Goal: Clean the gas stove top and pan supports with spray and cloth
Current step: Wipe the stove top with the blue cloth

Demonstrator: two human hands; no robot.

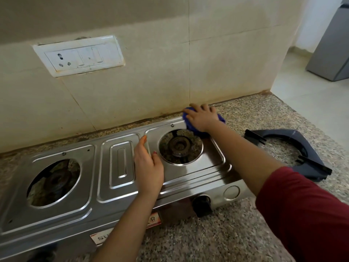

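The blue cloth [190,120] lies flat on the far right corner of the steel stove top [85,186], close to the tiled wall [151,72]. The right hand [203,118] is spread wide over it and presses it down with the palm; the fingers are not curled around it, and the cloth shows at both sides of the hand. The left hand [148,167] rests open and flat on the stove top, holding nothing, between the raised middle panel [121,161] and the right burner [179,145]. The burner openings are bare. A dark pan support [294,154] lies on the speckled counter [226,233], to the right of the stove, well apart from the cloth. A black knob [203,204] sits on the near front face.
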